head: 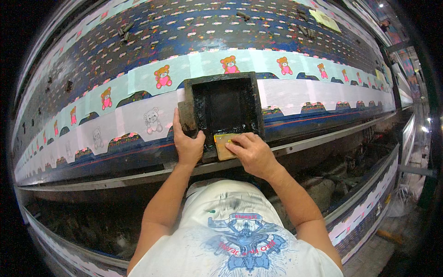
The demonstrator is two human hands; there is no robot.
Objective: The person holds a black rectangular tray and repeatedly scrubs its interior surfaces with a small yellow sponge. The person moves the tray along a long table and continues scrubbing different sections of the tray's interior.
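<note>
A dark, ink-stained screen-printing frame (pixel 259 104) lies over the row of pale fabric pieces nearest my body. My left hand (pixel 188 143) grips its left side, with the thumb over the inner edge and the fingers along the outside. In my right hand (pixel 251 149) is a yellowish squeegee (pixel 225 154), held at the frame's near end, where wet black ink glistens. To the left, a white fabric piece (pixel 152 121) bears a black bear outline. White pieces (pixel 294 95) on the right look plain. The fabric under the frame is hidden.
Behind runs a row of pale green pieces (pixel 180 69) with brown and pink bears. The long printing table (pixel 207 38) carries small dark scraps (pixel 126 31) and a yellowish cloth (pixel 325 20). A metal rail (pixel 297 146) edges its near side. Another printed table (pixel 367 197) stands lower right.
</note>
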